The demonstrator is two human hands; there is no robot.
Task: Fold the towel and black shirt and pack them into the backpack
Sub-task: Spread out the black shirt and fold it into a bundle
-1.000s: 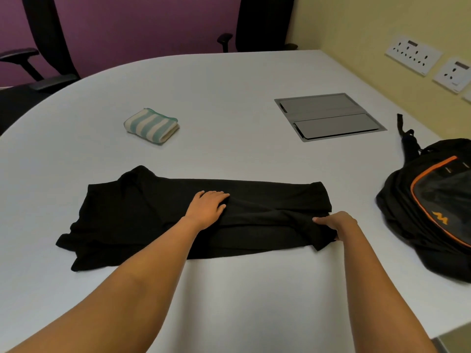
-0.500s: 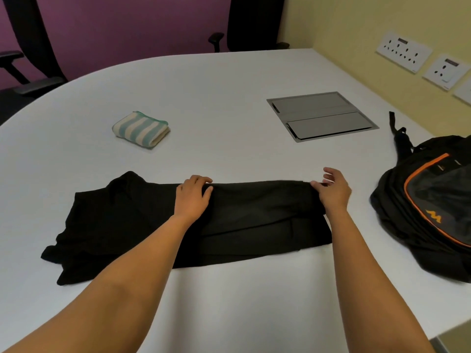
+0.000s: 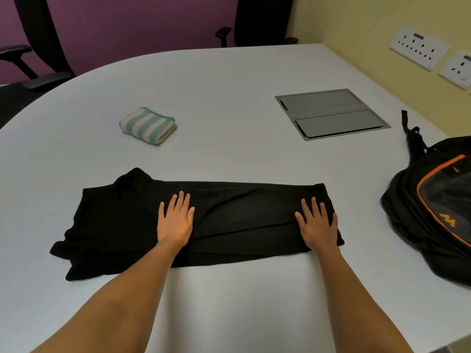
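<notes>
A black cotton shirt (image 3: 229, 220), folded into a long band, lies at six o'clock on a pale grey oval table (image 3: 229, 85). The left hand (image 3: 175, 220) and right hand (image 3: 317, 224) now press flat on it, fingers straight, gripping nothing; half a second ago they were at its far edge. The lengthwise fold looks complete and ready for cross-folding. A folded teal-and-cream striped towel (image 3: 147, 125) waits at eleven o'clock. The black backpack with orange trim (image 3: 433, 212) sits at three o'clock.

You get soft, even light with only faint shadows under your arms on the tabletop (image 3: 229, 85). The black shirt (image 3: 242, 215) swallows fold detail. Wide-angle distortion bends the edges, and the whole picture is slightly soft.
</notes>
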